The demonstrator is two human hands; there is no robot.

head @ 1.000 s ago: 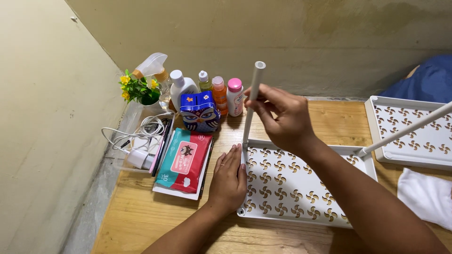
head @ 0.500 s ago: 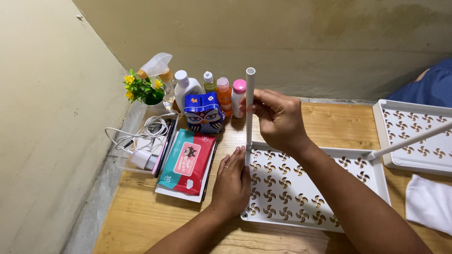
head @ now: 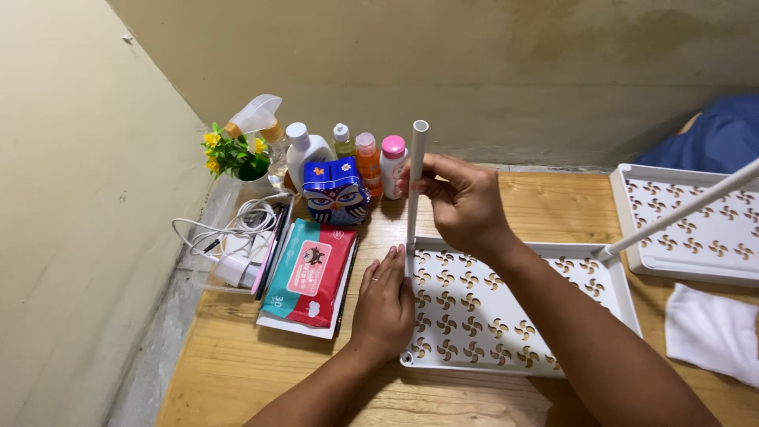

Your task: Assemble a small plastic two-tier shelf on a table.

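Note:
A white perforated shelf tray (head: 506, 316) lies flat on the wooden table (head: 237, 364). My left hand (head: 385, 304) presses flat on the tray's near left edge, fingers together. My right hand (head: 465, 204) grips a white plastic tube (head: 416, 158) that stands upright at the tray's far left corner. A second white tube (head: 680, 212) rises slanting from the tray's far right corner.
Another white perforated tray (head: 696, 229) and a white cloth (head: 715, 328) lie to the right. At the left are a wipes pack (head: 308, 273), an owl-patterned tin (head: 336, 194), several small bottles (head: 368, 162), a spray bottle (head: 257, 119), a small flower plant (head: 233, 154) and a charger with cables (head: 233, 237). Walls stand close behind and left.
The tube in my right hand went from tilted to upright and sank a little lower at the tray's corner. My left hand stayed pressed on the tray.

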